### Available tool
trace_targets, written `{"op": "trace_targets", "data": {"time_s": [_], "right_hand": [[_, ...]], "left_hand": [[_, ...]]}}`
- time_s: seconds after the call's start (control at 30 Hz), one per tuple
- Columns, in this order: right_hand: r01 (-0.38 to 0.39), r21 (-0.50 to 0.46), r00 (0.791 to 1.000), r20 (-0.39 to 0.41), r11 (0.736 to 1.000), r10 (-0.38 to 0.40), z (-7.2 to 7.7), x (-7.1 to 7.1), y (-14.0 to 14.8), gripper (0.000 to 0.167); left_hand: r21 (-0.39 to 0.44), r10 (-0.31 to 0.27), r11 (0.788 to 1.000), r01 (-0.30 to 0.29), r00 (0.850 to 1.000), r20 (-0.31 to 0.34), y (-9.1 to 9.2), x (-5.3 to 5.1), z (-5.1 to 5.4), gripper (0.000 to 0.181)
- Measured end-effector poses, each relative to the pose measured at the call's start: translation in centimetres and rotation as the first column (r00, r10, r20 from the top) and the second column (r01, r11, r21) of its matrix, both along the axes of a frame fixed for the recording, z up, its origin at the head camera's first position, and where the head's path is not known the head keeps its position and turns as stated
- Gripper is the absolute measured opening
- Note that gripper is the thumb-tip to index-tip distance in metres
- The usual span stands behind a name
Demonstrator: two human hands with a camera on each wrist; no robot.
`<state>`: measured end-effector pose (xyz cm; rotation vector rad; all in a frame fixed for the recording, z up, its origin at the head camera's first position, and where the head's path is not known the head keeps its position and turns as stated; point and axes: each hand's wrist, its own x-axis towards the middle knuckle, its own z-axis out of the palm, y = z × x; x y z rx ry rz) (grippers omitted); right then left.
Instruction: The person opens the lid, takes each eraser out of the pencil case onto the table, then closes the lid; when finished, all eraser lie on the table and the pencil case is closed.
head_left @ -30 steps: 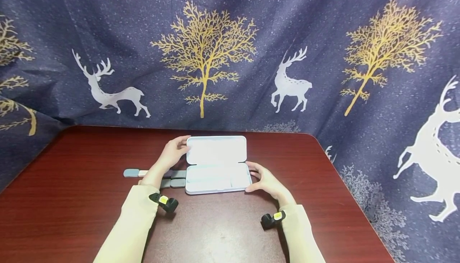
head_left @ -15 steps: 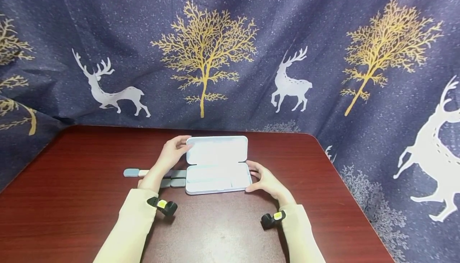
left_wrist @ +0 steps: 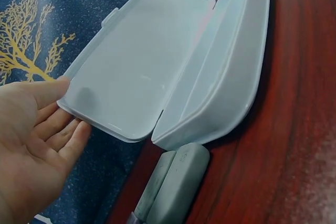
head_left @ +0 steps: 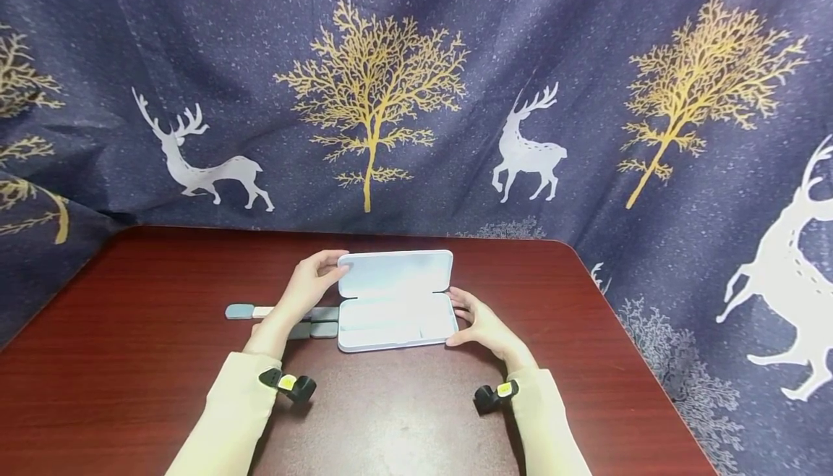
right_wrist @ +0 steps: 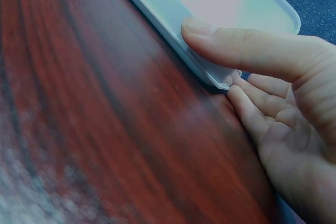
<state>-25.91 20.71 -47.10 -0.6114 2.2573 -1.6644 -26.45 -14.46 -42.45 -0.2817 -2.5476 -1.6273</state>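
A pale blue-white hinged plastic case [head_left: 371, 336] stands unfolded on the table, its lid [head_left: 394, 273] raised at the back. Inside the base I see low dividers and no contents. My left hand [head_left: 306, 284] pinches the lid's left corner, thumb on the inner face and fingers behind, as the left wrist view shows. At the opposite end, my right hand [head_left: 484, 328] grips the base's right end, thumb at the front corner and fingers around the side. Grey-green handle-like pieces [left_wrist: 181, 182] lie just left of the base; their kind is unclear.
Left of the case, past my forearm, a blue-tipped piece [head_left: 239, 311] with a white section sticks out. The dark red wooden table [head_left: 130, 382] ends at the back against a blue cloth [head_left: 416, 85] printed with deer and trees.
The lid has tipped slightly toward the base, with my left hand still on its corner. My left wrist has shifted a little down and left. The right hand stays at the base.
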Motion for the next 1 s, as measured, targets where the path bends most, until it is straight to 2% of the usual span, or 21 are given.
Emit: {"op": "trace_targets", "data": {"time_s": [0.37, 0.67, 0.83, 1.0], "right_hand": [[-0.007, -0.011, 1.000, -0.006, 1.000, 0.007, -0.1, 0.0, 0.0, 0.098], [-0.030, -0.012, 1.000, -0.001, 0.999, 0.030, 0.1, 0.0, -0.1, 0.097], [-0.037, -0.004, 0.998, 0.043, 0.999, 0.037, 0.2, 0.0, 0.0, 0.098], [-0.025, 0.005, 0.994, 0.110, 1.000, 0.025, 0.2, 0.1, 0.1, 0.091]], "left_hand": [[0.009, -0.001, 1.000, 0.001, 1.000, 0.003, 0.0, 1.4, -0.3, 0.038], [0.015, -0.041, 0.999, 0.040, 0.999, 0.016, -0.2, 2.3, -1.0, 0.034], [-0.007, -0.057, 0.998, 0.057, 0.998, 0.010, -0.2, 2.7, -1.5, 0.028], [-0.030, -0.114, 0.993, 0.114, 0.993, 0.005, -0.4, 3.0, -1.8, 0.028]]}}
